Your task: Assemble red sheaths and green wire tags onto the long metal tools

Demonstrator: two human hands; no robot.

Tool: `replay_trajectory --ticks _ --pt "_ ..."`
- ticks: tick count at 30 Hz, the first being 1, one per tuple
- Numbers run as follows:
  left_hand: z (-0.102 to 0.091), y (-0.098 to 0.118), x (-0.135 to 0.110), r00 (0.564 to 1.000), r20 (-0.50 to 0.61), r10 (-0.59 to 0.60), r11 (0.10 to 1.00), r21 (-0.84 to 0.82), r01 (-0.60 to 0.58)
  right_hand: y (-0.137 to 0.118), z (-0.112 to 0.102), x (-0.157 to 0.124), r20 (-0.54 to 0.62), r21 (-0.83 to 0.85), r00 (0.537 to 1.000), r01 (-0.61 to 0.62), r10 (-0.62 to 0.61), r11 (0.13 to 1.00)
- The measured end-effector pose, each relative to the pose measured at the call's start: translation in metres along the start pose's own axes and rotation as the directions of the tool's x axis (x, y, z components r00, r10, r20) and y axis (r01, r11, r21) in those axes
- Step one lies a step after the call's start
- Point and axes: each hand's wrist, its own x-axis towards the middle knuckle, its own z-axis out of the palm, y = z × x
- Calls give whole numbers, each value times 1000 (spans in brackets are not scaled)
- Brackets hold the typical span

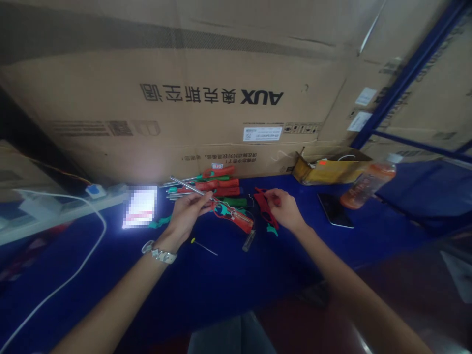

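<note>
A metal shaft (184, 186) is gripped in the closed left hand (188, 214) over the blue bench (221, 285); a red handle (262, 206) is pinched by the right hand (285, 211) (screwdrivers (217, 184) piled just behind).

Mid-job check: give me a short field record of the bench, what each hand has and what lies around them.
Surface: blue tabletop
Left hand: grips a metal shaft, wristwatch on the wrist
Right hand: pinches a red plastic piece
Between hands: red handle with teal parts, lying flat
Behind: pile of red and green screwdrivers
Right side: dark phone, orange bottle on its side
Left side: lit screen, white cable
Backdrop: cardboard box
</note>
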Motion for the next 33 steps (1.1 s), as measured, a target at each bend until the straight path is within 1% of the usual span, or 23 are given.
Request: replay_trajectory --ticks 3,5,8,11,15,17,19,20,22,23,24,26,29,30,31,32,33 --pt "19 -1 1 999 47 9 1000 -6 -9 16 -14 -8 76 -136 993 -84 95 987" --pt "30 -4 2 998 65 21 1000 -2 -21 16 -17 -13 123 -207 979 -133 161 969" --pt "40 -9 3 999 46 29 1000 8 -29 10 -14 -15 172 -281 957 -182 236 942" --pt "39 -16 4 999 -10 45 999 -11 -45 5 -5 -11 165 -265 953 -204 253 943" --pt "25 -21 7 994 -82 74 997 -26 -76 3 6 -5 106 -178 961 -235 256 956" --pt "19 -21 9 991 -96 91 995 -26 -94 0 7 -2 125 -90 947 -287 297 954" --pt "15 -20 10 990 -105 97 995 -27 -100 -6 6 0 161 110 933 -341 322 933" --pt "14 -18 10 990 -108 95 995 -31 -99 -11 6 1 176 236 933 -350 315 906" --pt "11 -14 9 989 -116 91 994 -49 -98 -24 4 0 191 430 949 -312 253 847" --pt "9 -11 9 988 -122 95 993 -63 -103 -30 3 -1 221 499 948 -311 228 809" --pt "7 -9 8 986 -129 104 991 -77 -114 -37 2 -2 290 552 934 -340 207 761" --pt "-2 -3 7 979 -158 131 985 -93 -147 -49 0 -3 407 629 899 -406 164 664" --pt "-20 3 5 965 -210 158 979 -92 -180 -62 -2 -1 480 731 876 -433 54 527" --pt "-25 4 4 961 -225 160 978 -95 -185 -65 -1 1 492 751 870 -434 16 497" --pt "-30 5 3 959 -236 159 977 -102 -187 -66 1 3 493 760 870 -426 -8 491" --pt "-33 5 3 957 -245 158 975 -112 -189 -67 4 5 488 755 873 -414 -14 508" --pt "-36 6 3 955 -250 157 974 -122 -192 -67 7 6 467 740 884 -391 0 548"
